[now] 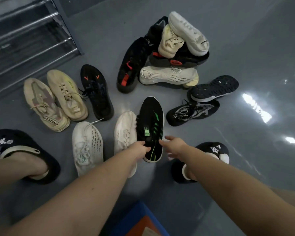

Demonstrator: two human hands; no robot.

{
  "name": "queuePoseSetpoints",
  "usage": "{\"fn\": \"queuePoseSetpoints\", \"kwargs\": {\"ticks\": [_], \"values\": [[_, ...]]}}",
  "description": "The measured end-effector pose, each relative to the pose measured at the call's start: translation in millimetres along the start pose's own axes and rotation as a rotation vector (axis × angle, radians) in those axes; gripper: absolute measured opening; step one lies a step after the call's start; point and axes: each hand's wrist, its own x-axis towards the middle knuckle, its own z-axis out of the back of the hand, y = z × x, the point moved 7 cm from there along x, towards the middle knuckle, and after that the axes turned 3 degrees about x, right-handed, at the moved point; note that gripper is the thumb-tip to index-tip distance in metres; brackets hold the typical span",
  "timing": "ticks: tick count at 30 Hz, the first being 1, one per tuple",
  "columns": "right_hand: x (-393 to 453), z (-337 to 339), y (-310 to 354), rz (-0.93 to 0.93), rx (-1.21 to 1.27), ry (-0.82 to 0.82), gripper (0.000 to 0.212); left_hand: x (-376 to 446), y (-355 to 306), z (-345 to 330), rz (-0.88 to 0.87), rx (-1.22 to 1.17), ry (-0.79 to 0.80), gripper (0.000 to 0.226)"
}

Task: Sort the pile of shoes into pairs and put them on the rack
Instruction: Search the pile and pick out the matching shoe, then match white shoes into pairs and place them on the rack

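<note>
A black shoe with green stripes (151, 121) lies on the grey floor in front of me. My left hand (140, 148) grips its heel opening. My right hand (174, 147) hovers open just right of that heel, fingers spread. Two white shoes (87, 145) (124, 133) lie to the left of it. A pair of beige shoes (54, 99) and a black shoe with orange marks (96, 92) stand further left. A mixed pile of black, white and cream shoes (165, 53) is heaped at the back. The metal rack (27, 40) stands at the upper left.
Two black-and-grey shoes (194, 111) (215, 87) lie to the right, one sole up. My feet in black slippers (20, 150) (209, 155) frame the scene. A blue and orange object (140, 222) sits at the bottom edge.
</note>
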Motion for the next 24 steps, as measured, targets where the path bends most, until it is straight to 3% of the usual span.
{"fn": "queuePoseSetpoints", "kwargs": {"ticks": [4,12,17,24], "values": [[3,18,40,0.141,0.052,-0.07,0.061,-13,-36,13,-0.102,0.037,-0.038,0.06],[6,48,115,0.314,0.091,-0.219,0.067,-30,-123,77,-0.321,0.445,-0.228,0.06],[17,47,144,0.311,0.249,-0.247,0.068,-33,-172,109,-0.39,0.535,-0.314,0.059],[49,44,168,0.258,0.365,-0.266,0.074,-6,-206,125,-0.435,0.619,-0.289,0.058]]}}
